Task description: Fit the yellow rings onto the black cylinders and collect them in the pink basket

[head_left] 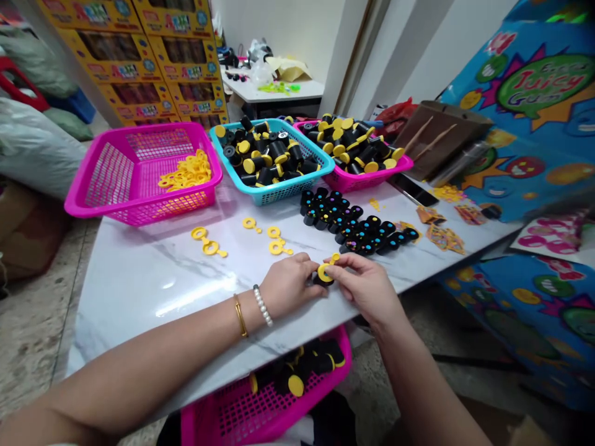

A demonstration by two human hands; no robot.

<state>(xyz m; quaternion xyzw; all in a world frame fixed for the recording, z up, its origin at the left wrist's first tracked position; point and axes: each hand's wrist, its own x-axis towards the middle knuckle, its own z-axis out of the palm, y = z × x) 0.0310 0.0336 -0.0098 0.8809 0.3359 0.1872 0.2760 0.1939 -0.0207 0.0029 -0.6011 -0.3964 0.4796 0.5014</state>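
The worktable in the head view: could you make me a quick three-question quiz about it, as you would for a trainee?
1. True or false: on the table, the blue basket stands between the left pink basket and the right pink basket.
2. Choose one. The left pink basket contains:
a) black cylinders
b) loose yellow pieces
c) green pieces
3. The left hand and right hand meet at a yellow ring. What colour is the part just below that ring?

Key: 1, true; 2, b; 3, black.
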